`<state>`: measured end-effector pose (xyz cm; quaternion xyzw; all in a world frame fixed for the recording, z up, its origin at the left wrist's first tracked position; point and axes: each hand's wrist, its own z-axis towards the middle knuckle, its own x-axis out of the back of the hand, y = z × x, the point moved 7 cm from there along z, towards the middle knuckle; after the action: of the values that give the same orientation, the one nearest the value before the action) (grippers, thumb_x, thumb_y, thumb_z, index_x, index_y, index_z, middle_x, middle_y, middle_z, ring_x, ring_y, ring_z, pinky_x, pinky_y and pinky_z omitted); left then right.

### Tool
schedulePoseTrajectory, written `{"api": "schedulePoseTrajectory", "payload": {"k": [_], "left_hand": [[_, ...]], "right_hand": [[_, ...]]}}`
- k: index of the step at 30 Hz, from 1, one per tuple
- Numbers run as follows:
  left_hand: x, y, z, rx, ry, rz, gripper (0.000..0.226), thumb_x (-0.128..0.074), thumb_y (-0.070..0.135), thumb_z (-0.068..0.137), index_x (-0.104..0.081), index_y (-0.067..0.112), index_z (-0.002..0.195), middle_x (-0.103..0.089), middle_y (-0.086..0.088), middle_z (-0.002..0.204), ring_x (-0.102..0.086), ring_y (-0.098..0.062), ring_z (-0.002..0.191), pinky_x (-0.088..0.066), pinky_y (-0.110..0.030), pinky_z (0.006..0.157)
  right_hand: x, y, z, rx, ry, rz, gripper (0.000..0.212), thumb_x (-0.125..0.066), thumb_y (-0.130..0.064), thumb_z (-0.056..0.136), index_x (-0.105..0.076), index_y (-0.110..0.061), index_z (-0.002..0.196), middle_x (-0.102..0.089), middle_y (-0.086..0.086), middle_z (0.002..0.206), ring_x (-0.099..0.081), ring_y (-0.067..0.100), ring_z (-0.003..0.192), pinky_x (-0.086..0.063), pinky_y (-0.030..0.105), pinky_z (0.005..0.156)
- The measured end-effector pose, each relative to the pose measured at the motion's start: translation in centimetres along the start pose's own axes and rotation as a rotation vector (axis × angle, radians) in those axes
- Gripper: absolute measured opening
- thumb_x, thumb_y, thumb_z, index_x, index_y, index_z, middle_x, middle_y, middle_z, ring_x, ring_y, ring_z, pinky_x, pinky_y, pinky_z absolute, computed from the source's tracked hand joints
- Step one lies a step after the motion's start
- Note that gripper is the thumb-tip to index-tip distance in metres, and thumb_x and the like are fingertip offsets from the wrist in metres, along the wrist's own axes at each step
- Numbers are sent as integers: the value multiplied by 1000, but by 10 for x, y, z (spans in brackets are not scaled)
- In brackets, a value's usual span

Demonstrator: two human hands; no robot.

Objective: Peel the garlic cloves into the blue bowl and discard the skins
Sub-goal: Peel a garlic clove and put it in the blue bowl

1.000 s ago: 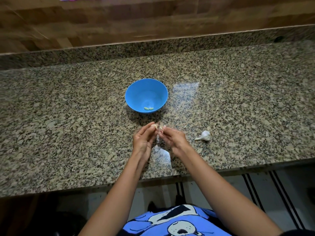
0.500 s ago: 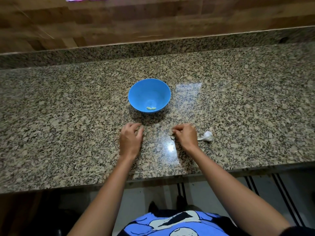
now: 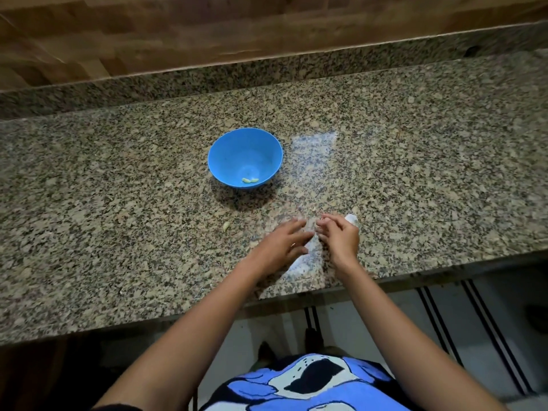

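The blue bowl [image 3: 228, 149] stands on the granite counter [image 3: 118, 203] with two peeled cloves [image 3: 250, 180] at its bottom. Another peeled clove [image 3: 226, 226] lies loose on the counter, left of my hands. My left hand [image 3: 281, 241] rests flat on the counter with its fingers straight, pointing right. Close beside it, my right hand [image 3: 341, 237] has its fingers curled, tips bunched down at the counter; anything pinched there is too small to tell. The white garlic head [image 3: 353, 218] peeks out behind my right hand, mostly hidden.
The counter's front edge [image 3: 326, 287] runs just under my wrists. A low granite upstand and a wooden wall close off the back. A bright reflection lies on the stone right of the bowl.
My left hand slid right until it nearly meets my right hand, uncovering a clove on the counter where it was. My right hand stayed near the garlic head, now covering most of it.
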<state>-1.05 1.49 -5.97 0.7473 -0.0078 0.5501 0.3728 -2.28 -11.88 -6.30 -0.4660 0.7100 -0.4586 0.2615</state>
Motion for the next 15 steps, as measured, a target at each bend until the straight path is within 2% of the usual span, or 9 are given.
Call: {"api": "schedulePoseTrajectory", "payload": {"k": [3,6,7,9,11,13,15], "left_hand": [[8,0,-18,-86,23,92,36,-58,25,91,-59,23,126,-48,0,142,-45,-17,130,-33,-31,110],[22,-12,-36,-57,118,119,29,-66,14,85,-68,11,113,-65,-9,121,-64,-21,106,-50,-31,96],[29,-16,-38,4,185,66,26,-67,10,84,-69,9,109,-68,-9,114,-66,-19,100,-53,-28,91],[45,-24,-40,219,331,-198,20,-67,6,84,-72,9,102,-71,-6,104,-68,-8,87,-54,-17,81],[51,-17,-36,321,385,-455,18,-67,7,83,-73,14,99,-73,0,97,-66,4,80,-52,-10,74],[50,0,-29,284,322,-545,18,-68,6,83,-74,15,97,-73,3,94,-67,3,80,-53,-13,75],[47,11,-27,277,240,-553,18,-67,4,83,-74,15,96,-72,5,95,-66,1,82,-54,-15,75]], "right_hand": [[-3,3,-5,-96,-28,115,22,-48,-13,96,-60,-3,112,-68,10,99,-66,20,91,-55,22,75],[-16,5,-12,-198,-97,239,25,-45,-13,97,-59,2,112,-66,16,107,-65,24,95,-53,28,85],[-22,6,-16,-223,-133,261,25,-45,-13,97,-58,2,112,-65,17,109,-64,25,98,-51,30,88],[-38,8,-26,-284,-231,286,26,-43,-15,98,-57,2,113,-63,18,113,-61,28,106,-49,33,93],[-52,11,-37,-386,-319,324,29,-39,-18,99,-55,2,112,-61,18,112,-59,27,108,-47,35,97],[-60,13,-47,-509,-357,418,32,-35,-24,101,-57,0,100,-60,16,96,-59,24,93,-47,38,96],[-63,13,-52,-585,-365,511,35,-35,-26,101,-58,-3,90,-59,13,83,-57,18,75,-52,36,83]]}}
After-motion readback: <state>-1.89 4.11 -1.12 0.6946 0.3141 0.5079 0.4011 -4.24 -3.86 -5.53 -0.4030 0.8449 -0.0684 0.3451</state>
